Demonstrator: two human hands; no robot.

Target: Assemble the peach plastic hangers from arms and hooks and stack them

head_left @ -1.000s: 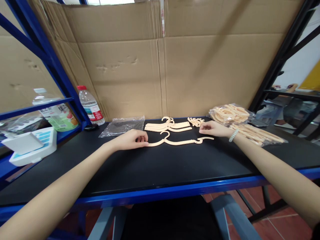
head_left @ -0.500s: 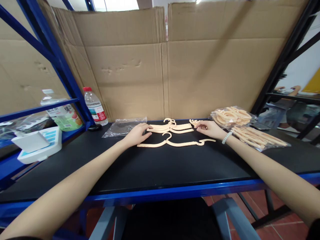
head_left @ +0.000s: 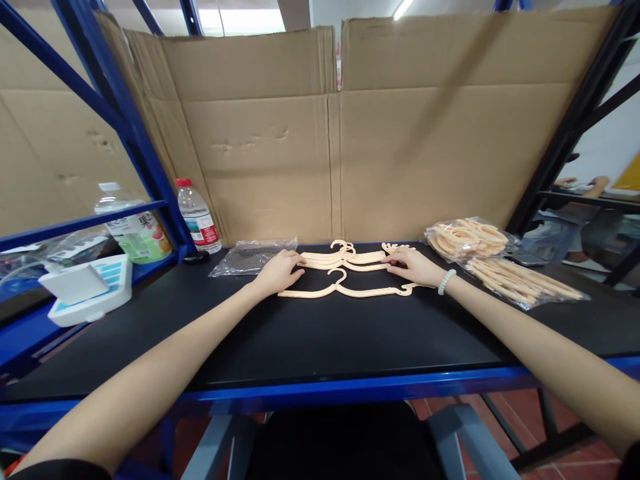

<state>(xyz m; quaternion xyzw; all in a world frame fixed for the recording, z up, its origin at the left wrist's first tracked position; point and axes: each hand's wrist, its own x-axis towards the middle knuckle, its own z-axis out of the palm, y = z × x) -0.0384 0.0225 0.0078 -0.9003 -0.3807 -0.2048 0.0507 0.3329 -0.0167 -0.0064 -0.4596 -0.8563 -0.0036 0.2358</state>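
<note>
Several pale wooden-coloured clothes hangers (head_left: 367, 258) lie together on the black tabletop, hooks pointing away from me. My left hand (head_left: 279, 272) holds their left ends between thumb and fingers. At the right ends, the fingers of my right hand (head_left: 414, 268) close on the hanger arms. Nearer to me lies a separate hanger (head_left: 313, 293), its hook also pointing away, with a small curved piece (head_left: 406, 290) at its right end, partly below my right wrist. Just behind my right hand are some small hook-shaped pieces (head_left: 397, 247), partly covered.
Clear plastic bags with curved parts (head_left: 467, 237) and straight parts (head_left: 523, 279) lie on the right, near a phone (head_left: 526, 258). A flat plastic bag (head_left: 250, 257), a water bottle (head_left: 199, 219) and a white power strip (head_left: 95, 293) are on the left. Cardboard (head_left: 265, 147) stands behind.
My right hand has moved left from the small hook-shaped pieces onto the right ends of the grouped hangers. My left hand stays at their left ends. The view has shifted slightly.
</note>
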